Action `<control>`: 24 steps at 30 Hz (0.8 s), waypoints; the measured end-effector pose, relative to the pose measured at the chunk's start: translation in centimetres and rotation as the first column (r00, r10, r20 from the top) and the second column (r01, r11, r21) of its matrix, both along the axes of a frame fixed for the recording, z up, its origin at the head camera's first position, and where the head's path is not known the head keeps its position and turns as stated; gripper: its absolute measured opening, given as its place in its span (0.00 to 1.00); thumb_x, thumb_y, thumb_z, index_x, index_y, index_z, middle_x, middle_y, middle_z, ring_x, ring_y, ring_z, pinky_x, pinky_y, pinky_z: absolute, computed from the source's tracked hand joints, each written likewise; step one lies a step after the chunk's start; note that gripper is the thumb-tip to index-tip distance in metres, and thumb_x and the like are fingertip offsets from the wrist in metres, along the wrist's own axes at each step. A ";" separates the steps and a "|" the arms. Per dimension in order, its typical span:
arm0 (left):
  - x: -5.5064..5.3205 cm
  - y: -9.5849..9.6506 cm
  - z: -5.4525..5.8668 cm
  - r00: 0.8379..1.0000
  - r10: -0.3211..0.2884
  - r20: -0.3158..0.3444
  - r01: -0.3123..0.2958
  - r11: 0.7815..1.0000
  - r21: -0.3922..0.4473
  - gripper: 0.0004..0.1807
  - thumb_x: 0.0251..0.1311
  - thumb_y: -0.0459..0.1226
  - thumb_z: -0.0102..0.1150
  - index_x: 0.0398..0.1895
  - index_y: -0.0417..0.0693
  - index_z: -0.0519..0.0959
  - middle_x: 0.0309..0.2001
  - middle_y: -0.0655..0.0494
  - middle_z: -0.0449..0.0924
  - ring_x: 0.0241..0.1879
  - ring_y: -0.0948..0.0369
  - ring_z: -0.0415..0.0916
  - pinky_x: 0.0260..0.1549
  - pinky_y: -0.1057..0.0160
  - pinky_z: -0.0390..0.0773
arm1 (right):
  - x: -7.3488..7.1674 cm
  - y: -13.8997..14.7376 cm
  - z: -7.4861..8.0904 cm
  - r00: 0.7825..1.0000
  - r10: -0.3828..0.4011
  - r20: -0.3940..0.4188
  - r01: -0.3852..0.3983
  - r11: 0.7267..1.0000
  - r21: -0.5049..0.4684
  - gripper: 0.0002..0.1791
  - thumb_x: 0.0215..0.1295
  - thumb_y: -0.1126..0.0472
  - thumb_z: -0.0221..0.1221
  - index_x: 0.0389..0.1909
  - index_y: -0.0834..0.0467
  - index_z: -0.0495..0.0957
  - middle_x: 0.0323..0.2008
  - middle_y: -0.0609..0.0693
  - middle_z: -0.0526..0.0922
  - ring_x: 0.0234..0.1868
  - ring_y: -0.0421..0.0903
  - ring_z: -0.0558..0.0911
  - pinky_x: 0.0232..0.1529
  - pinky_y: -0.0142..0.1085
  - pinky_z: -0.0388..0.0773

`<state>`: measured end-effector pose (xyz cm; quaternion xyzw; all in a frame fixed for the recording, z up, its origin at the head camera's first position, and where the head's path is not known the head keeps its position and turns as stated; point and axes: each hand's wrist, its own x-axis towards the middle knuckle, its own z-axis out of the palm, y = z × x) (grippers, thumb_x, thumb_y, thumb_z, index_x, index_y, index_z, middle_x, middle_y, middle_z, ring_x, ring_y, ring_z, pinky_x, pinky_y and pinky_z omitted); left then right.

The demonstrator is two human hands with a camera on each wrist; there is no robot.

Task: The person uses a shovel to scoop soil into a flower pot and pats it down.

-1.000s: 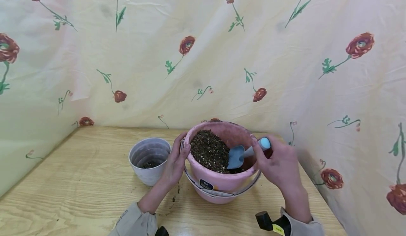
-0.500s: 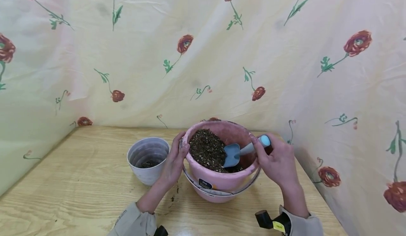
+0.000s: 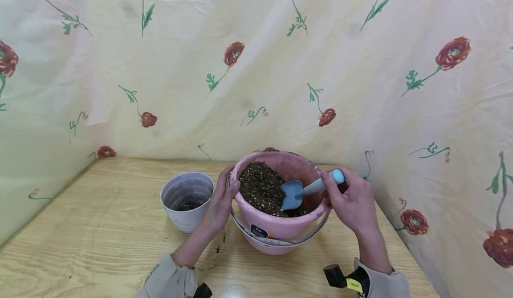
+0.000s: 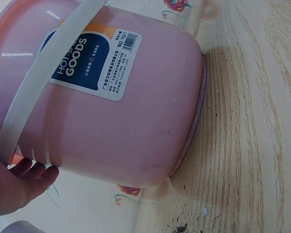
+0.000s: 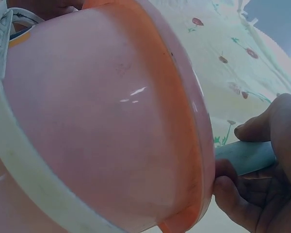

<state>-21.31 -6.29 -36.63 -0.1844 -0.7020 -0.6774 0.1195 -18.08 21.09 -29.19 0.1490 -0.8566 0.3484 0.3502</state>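
Observation:
A pink bucket (image 3: 276, 226) with a white handle (image 4: 36, 82) stands on the table, partly filled with dark soil (image 3: 262, 191). My left hand (image 3: 218, 204) holds its rim from the left, thumb over the top edge and fingers against the outer wall. In my right hand (image 3: 352, 200) is the handle of a small blue trowel (image 3: 292, 195). The blade lies inside the bucket, against the right side of the soil. In the right wrist view, the fingertips (image 5: 228, 187) touch the bucket's rim below the trowel handle.
Left of the bucket stands a grey-white plant pot (image 3: 186, 218) with a little soil at its bottom. Soil crumbs (image 3: 217, 249) lie scattered on the wooden table (image 3: 100, 226). A flowered cloth (image 3: 180, 66) hangs behind and along both sides.
The trowel blade has shifted a little to the left, up against the soil. Both hands remain at the bucket's rim, and the right hand's fingers have shifted slightly on the trowel handle.

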 end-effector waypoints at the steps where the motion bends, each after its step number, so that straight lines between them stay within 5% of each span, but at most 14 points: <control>1: 0.0 0.0 0.0 1.000 -0.002 -0.002 0.002 1.000 0.000 0.28 0.73 0.41 0.42 0.72 0.42 0.54 0.70 0.40 0.57 0.69 0.49 0.55 0.65 0.46 0.58 | 0.0 0.0 0.0 1.000 0.001 0.001 -0.001 1.000 0.002 0.04 0.62 0.66 0.63 0.31 0.64 0.79 0.19 0.50 0.79 0.19 0.35 0.74 0.18 0.28 0.70; 24: -0.2 0.0 -0.1 1.000 -0.016 -0.011 0.016 1.000 -0.016 0.28 0.72 0.41 0.41 0.72 0.42 0.53 0.70 0.39 0.56 0.69 0.47 0.54 0.65 0.46 0.56 | 0.9 -0.2 0.6 0.997 0.080 0.015 -0.079 0.997 -0.021 0.04 0.64 0.67 0.61 0.35 0.65 0.79 0.18 0.50 0.80 0.16 0.34 0.76 0.17 0.26 0.72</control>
